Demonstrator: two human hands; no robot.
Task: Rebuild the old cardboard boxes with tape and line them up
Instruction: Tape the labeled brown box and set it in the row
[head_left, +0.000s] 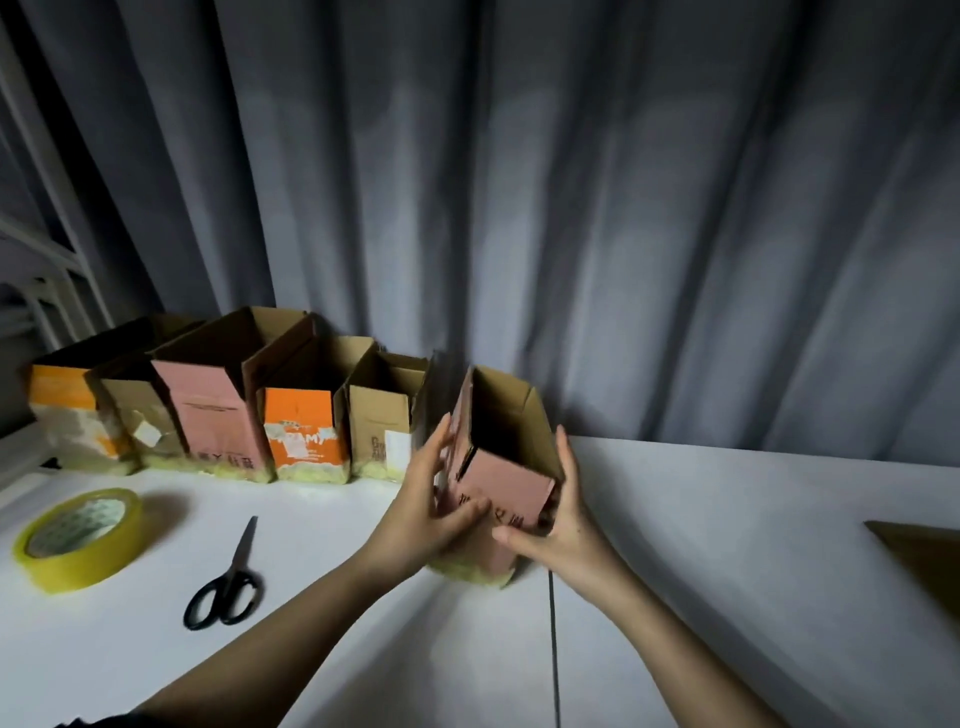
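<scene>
Five boxes (306, 415) are lining the table's (727, 545) back edge at 10 o'clock. Left hand (434, 506) and right hand (558, 512) are each clasping the pink box (501, 493) between them. Best bet: keep it upright, slide toward 10 o'clock, flush against the row's last box.

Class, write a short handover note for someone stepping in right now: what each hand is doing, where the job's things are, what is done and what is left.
Left hand and right hand hold the pink box between them, upright, open top, taped base on the white table.
Five rebuilt boxes stand in a row along the curtain, left of it.
Tape roll and scissors lie front left.
Flat cardboard at the right edge.
Left: slide the pink box into line; the flat piece probably needs rebuilding.
</scene>
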